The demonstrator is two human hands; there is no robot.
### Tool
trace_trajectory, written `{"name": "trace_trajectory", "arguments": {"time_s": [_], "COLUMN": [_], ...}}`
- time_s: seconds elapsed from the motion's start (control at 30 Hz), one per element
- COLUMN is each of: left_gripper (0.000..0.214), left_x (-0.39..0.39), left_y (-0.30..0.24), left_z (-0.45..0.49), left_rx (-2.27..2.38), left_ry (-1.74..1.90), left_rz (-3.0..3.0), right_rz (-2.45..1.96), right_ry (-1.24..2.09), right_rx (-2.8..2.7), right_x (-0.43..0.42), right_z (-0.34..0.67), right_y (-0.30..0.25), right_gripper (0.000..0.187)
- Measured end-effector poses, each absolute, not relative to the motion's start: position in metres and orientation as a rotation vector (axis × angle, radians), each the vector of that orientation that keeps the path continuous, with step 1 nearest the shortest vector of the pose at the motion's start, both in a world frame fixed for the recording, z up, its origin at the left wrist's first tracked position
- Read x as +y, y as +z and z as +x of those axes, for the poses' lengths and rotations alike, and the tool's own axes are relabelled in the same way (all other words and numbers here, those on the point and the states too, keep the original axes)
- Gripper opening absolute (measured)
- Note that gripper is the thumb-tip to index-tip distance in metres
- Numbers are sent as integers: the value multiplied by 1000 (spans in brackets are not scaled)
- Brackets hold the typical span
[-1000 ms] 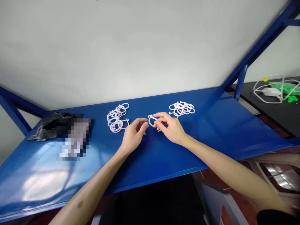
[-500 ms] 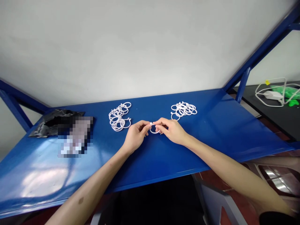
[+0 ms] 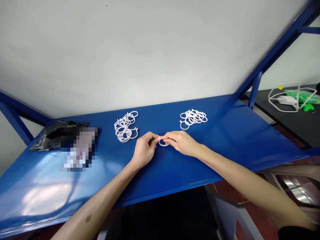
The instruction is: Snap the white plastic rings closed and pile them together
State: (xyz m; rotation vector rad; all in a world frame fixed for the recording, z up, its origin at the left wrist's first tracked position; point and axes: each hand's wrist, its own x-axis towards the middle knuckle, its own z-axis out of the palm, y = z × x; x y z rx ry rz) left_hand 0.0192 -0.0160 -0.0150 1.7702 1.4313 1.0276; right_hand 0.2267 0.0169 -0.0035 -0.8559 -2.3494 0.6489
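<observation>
Between my two hands is a white ring (image 3: 163,144), part of it covered by my fingers. My left hand (image 3: 145,148) pinches its top from the left. From the right, my right hand (image 3: 180,141) grips the same ring, fingertips close to those of the left. A small white knob shows where the fingertips meet. Beyond my left hand lies a pile of similar white rings (image 3: 124,128), several overlapping, with small knobbed ends. Another heap of white rings (image 3: 192,117) lies beyond my right hand.
The blue table (image 3: 160,180) ends at a pale wall. At left lie a black plastic bag (image 3: 60,130) and a pixelated object (image 3: 81,146). On a dark table (image 3: 285,123) at right are a white cable (image 3: 281,108) and green plastic (image 3: 303,96). A chair (image 3: 232,216) stands below.
My fingertips have drawn closer together on the ring, and less of the ring shows. The whole view has shifted slightly; both ring piles lie as before.
</observation>
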Motion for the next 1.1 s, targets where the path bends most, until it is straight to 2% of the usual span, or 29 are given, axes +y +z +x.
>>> {"name": "trace_trajectory", "arguments": {"time_s": [0.23, 0.4, 0.53, 0.73, 0.9, 1.1], "left_gripper": [24, 29, 41, 34, 30, 19], "left_x": [-11, -1, 6, 12, 13, 7], "left_y": [-9, 3, 4, -2, 4, 21], "left_z": [20, 4, -21, -38, -36, -26], "left_rx": [1431, 1755, 2071, 2127, 2061, 1874], "left_ry": [1001, 986, 733, 439, 596, 1036], "left_rz": [1996, 2359, 2523, 2563, 2464, 2134], "right_rz": [-907, -1184, -1363, -1406, -1337, -1245], "right_ry": [451, 11, -165, -263, -254, -119], "right_rx": [-2302, -2174, -2079, -2040, -1998, -2055], "right_x": [20, 46, 69, 75, 69, 53], "right_z": [218, 240, 267, 274, 269, 255], "right_y": [-5, 4, -5, -14, -8, 3], "right_gripper": [21, 22, 25, 25, 28, 24]}}
